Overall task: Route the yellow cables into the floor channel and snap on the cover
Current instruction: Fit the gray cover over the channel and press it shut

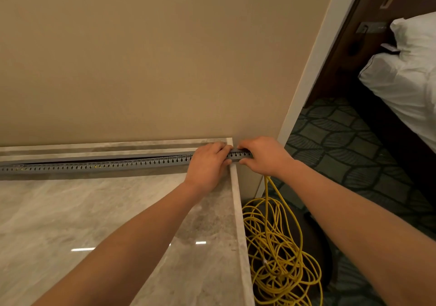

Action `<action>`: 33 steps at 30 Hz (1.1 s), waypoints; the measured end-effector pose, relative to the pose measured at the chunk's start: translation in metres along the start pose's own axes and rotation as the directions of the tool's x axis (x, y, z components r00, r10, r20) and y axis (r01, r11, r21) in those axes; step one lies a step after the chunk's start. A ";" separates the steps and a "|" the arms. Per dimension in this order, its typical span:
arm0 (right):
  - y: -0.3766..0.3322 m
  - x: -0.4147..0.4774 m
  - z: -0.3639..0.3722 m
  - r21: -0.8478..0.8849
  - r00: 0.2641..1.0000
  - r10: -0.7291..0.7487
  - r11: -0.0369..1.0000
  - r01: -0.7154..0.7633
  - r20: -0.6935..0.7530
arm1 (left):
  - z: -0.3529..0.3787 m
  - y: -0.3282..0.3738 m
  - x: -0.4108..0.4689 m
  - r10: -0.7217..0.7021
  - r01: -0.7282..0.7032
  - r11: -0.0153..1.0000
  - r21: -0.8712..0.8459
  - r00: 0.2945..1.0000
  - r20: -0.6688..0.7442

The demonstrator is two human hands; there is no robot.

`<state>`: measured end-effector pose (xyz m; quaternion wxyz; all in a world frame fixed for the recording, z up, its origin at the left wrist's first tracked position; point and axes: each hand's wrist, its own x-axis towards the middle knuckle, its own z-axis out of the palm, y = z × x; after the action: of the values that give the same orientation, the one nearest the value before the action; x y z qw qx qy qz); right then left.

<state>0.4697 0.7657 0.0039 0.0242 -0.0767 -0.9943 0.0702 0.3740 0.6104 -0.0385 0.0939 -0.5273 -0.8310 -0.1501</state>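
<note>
A long grey slotted channel (99,165) lies on the marble floor along the beige wall, with its cover on top; bits of yellow show through its slots. My left hand (207,166) grips the channel close to its right end, fingers curled over the top. My right hand (262,155) grips the very end of the channel (240,154), thumb below and fingers above. Yellow cables (278,246) drop from under my right hand into a loose tangled coil on the carpet.
The marble floor (82,216) ends in a raised stone edge (240,235) at the right. Past it lie patterned dark carpet (349,149), a white door frame (313,64) and a bed with white bedding (405,79).
</note>
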 end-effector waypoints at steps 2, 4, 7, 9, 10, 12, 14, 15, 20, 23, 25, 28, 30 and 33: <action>0.000 -0.001 0.001 -0.005 1.000 -0.005 1.000 0.005 -0.019 | 0.004 0.001 -0.003 -0.006 0.006 1.000 0.011 0.999 -0.035; 0.001 -0.001 0.003 -0.025 1.000 -0.007 1.000 0.007 -0.029 | 0.007 0.001 -0.004 -0.006 0.008 1.000 0.024 0.998 -0.067; 0.000 -0.001 0.005 -0.045 0.999 -0.006 0.999 0.004 -0.035 | 0.008 0.001 -0.004 -0.004 0.008 0.999 0.037 0.997 -0.081; 0.000 -0.001 0.004 -0.041 1.000 0.000 0.999 -0.001 -0.028 | 0.007 0.000 -0.003 -0.007 0.010 0.999 0.036 0.997 -0.074; -0.001 -0.001 0.003 -0.027 1.000 0.008 1.000 -0.009 -0.028 | 0.006 0.000 -0.003 -0.009 0.011 0.999 0.033 0.998 -0.067; -0.003 -0.001 0.000 -0.015 0.999 0.024 1.000 -0.024 -0.021 | 0.003 0.001 -0.004 -0.019 0.020 1.000 0.023 0.998 -0.059; -0.007 -0.003 -0.002 -0.029 0.999 0.036 0.999 -0.037 -0.018 | -0.002 0.003 -0.006 -0.026 0.026 1.000 -0.002 0.999 -0.046; -0.009 -0.006 -0.003 -0.040 0.999 0.043 0.998 -0.044 -0.026 | -0.004 0.003 -0.008 -0.024 0.023 1.000 -0.015 0.999 -0.043; -0.026 -0.023 0.005 -0.082 0.999 0.051 0.995 -0.052 -0.015 | -0.022 0.005 -0.024 0.038 -0.038 0.999 -0.028 0.999 -0.006; -0.037 -0.026 0.001 -0.093 0.994 0.090 0.992 -0.084 0.064 | -0.034 -0.002 -0.040 -0.017 0.016 0.999 0.027 0.999 0.050; -0.044 -0.024 -0.003 -0.072 0.990 0.118 0.991 -0.112 0.075 | -0.044 -0.012 -0.050 -0.097 0.093 0.994 0.057 0.992 0.077; -0.065 -0.017 -0.005 0.009 0.992 0.104 0.994 -0.105 0.064 | -0.059 -0.035 -0.067 -0.198 0.185 0.976 0.117 0.974 0.113; -0.087 -0.007 -0.004 0.064 0.996 0.081 0.994 -0.083 0.044 | -0.068 -0.051 -0.080 -0.260 0.236 0.958 0.160 0.955 0.144; -0.126 0.012 0.002 0.109 0.998 0.024 0.994 -0.030 0.054 | -0.078 -0.077 -0.099 -0.359 0.325 0.926 0.192 0.914 0.187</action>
<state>0.4393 0.6441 0.0206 0.0010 -0.0868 -0.9881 0.1271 0.3466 0.4687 -0.0078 0.0151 -0.3776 -0.9250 -0.0395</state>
